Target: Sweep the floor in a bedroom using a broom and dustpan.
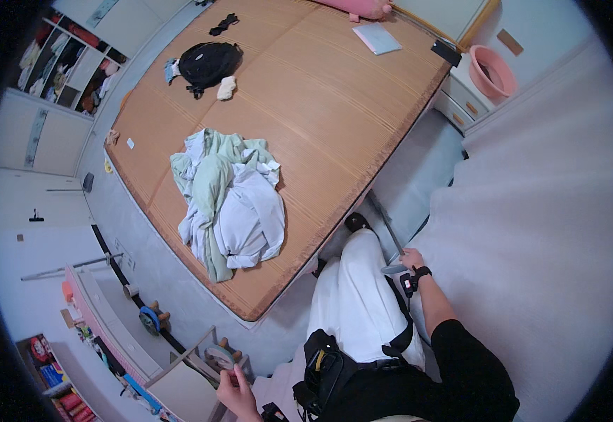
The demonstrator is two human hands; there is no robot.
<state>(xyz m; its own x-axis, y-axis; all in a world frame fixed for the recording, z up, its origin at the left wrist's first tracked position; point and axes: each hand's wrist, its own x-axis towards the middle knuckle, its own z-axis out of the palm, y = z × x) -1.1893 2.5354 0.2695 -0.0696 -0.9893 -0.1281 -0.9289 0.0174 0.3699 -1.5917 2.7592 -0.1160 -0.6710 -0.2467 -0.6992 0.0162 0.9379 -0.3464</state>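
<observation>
My right hand [412, 259] is closed around the end of a thin dark rod [389, 227], which reaches forward to the floor beside the bed. A grey flat piece [394, 269] shows just below that hand. My left hand [236, 391] is raised at the lower edge, thumb and forefinger close together, near a grey ring-shaped thing [220, 357]; whether it holds anything cannot be told. Before me, a crumpled pile of pale green and white bedding [232, 200] lies on the brown bed mat [312, 121].
A black backpack [209, 66], a white cloth [227, 88] and a booklet [377, 38] lie on the bed. A pink basin [491, 71] stands on the bedside cabinet [462, 100]. A curtain [533, 221] hangs at right. Small stools and a white desk are at lower left.
</observation>
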